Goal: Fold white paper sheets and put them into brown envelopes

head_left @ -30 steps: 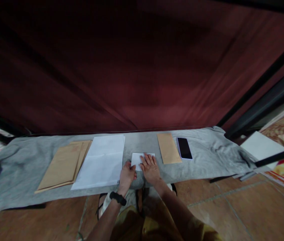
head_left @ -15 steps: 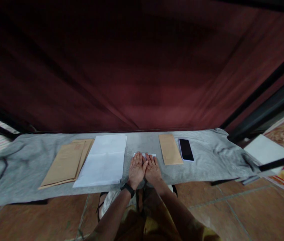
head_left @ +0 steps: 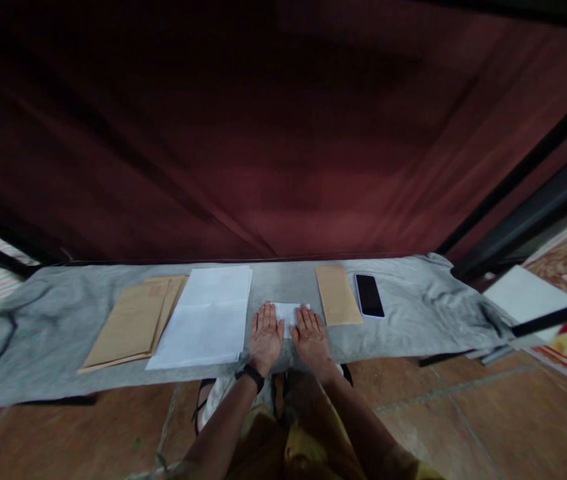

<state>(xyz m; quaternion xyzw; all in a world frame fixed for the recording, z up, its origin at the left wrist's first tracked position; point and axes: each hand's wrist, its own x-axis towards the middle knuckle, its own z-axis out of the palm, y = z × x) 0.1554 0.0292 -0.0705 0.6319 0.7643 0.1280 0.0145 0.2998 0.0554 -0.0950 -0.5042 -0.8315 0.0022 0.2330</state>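
Note:
A small folded white paper (head_left: 286, 313) lies flat on the grey cloth in front of me. My left hand (head_left: 265, 337) rests palm down over its left edge, fingers stretched forward and thumb out. Over the right edge lies my right hand (head_left: 311, 335), also flat with fingers extended. Both palms hide the paper's sides, while its middle shows between the thumbs. Left of my hands is a stack of larger white sheets (head_left: 208, 317). One brown envelope (head_left: 338, 295) lies beyond my right hand.
Several brown envelopes (head_left: 128, 320) are piled at the left of the sheets. A phone (head_left: 369, 296) with a dark screen lies right of the single envelope. Grey cloth (head_left: 423, 310) covers the narrow bench, with a dark red fabric panel (head_left: 283, 187) behind it and tiled floor below.
My hands have slid apart from the middle of the folded paper, the left hand leftward and the right hand rightward, uncovering its centre.

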